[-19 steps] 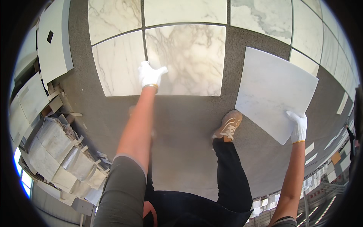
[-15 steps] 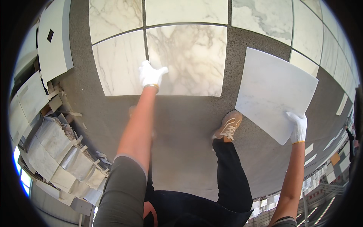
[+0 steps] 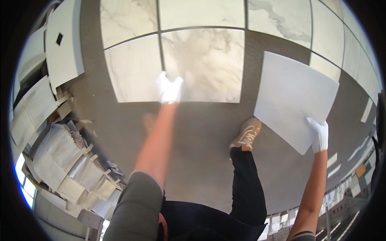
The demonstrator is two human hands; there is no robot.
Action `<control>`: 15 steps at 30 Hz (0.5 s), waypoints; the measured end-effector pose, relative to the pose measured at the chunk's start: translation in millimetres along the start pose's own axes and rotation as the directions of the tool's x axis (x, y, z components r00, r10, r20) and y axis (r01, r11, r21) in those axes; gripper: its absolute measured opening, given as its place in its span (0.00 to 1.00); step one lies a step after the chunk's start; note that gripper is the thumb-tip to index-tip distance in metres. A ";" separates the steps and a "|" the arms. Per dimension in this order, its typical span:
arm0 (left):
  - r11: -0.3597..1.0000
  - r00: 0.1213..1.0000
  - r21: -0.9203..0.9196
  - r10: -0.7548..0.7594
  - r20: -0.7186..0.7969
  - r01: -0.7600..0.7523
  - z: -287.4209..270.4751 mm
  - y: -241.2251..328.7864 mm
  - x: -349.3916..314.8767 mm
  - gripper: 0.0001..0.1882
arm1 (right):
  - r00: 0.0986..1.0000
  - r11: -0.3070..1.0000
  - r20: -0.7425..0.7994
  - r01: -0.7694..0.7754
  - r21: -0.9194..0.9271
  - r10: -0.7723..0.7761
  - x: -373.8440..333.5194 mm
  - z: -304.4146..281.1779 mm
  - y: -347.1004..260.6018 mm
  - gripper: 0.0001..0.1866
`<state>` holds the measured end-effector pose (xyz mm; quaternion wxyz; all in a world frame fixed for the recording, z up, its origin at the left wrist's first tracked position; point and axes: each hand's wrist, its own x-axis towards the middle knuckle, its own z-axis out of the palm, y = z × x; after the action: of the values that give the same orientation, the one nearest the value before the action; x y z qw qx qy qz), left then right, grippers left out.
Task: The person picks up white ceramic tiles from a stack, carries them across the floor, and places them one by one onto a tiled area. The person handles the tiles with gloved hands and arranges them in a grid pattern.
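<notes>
My right hand [image 3: 320, 134], in a white work glove, grips the lower right edge of a pale, lightly veined marble tile [image 3: 295, 96]. The tile is held tilted, one corner toward my shoe. Also gloved in white, my left hand [image 3: 169, 87] is over the near part of the seam between two veined marble tiles. It holds nothing, and its thumb is spread from the fingers; motion smears it a little. Left of that seam is the narrower-looking tile [image 3: 134, 70], and right of it the wider tile [image 3: 209, 60].
More marble tiles [image 3: 201, 14] lie in rows on the grey floor [image 3: 197, 152] beyond. My brown shoe [image 3: 247, 132] stands close to the held tile. Stacked tiles [image 3: 76, 172] and a white panel with a black diamond [image 3: 64, 44] line the left side.
My left hand has drawn back toward me and slightly right along the seam. My right hand keeps hold of the tile, almost unmoved. The view has shifted slightly.
</notes>
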<state>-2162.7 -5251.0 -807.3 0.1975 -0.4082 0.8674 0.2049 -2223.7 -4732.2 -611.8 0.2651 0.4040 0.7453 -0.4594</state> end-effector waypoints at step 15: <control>0.670 0.533 -0.511 0.199 0.822 0.538 47.7 101.9 -138.9 0.27 | 0.975 0.977 0.194 -0.139 0.159 0.107 -50.8 -25.2 -19.2 0.18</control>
<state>-2153.0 -5079.9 -756.6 0.4256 -0.3945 0.4618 0.6708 -2213.5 -4732.5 -552.8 0.3251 0.4265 0.6486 -0.5401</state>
